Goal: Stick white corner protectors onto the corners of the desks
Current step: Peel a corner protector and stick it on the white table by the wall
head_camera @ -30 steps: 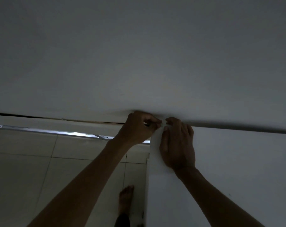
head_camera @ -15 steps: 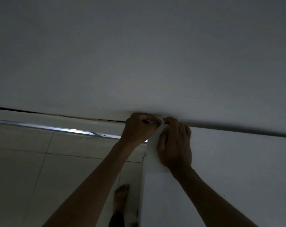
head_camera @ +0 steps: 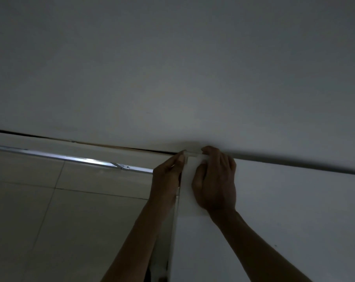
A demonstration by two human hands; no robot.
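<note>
Since a second ago, the protector (head_camera: 190,157) is pinched lower onto the counter (head_camera: 274,200) corner by left grip (head_camera: 168,176), pressed by right grip (head_camera: 215,180), nearly seated.

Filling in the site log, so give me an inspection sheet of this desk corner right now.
Surface: white desk, dimly lit, far corner against the wall.
Job's things: white corner protector at that corner, mostly hidden.
Clutter: nothing seen.
Grippers: left hand at the desk's left edge; right hand on the desktop; both sets of fingers meet at the protector.
Cables: nothing seen.
Surroundings: tiled floor, metal strip along the wall's foot.
</note>
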